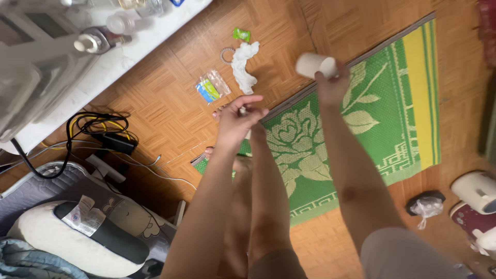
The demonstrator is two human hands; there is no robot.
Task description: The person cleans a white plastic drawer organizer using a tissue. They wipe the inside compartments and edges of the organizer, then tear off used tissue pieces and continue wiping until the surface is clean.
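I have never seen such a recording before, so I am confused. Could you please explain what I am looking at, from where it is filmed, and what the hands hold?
This is one picture from a camera worn on a person's head, looking down at their arms and legs. The right hand holds a pale cardboard tube above a green mat. The left hand has its fingers closed near the foot; whether it holds anything, I cannot tell. On the wooden floor lie a white cloth, a small plastic packet and black cables.
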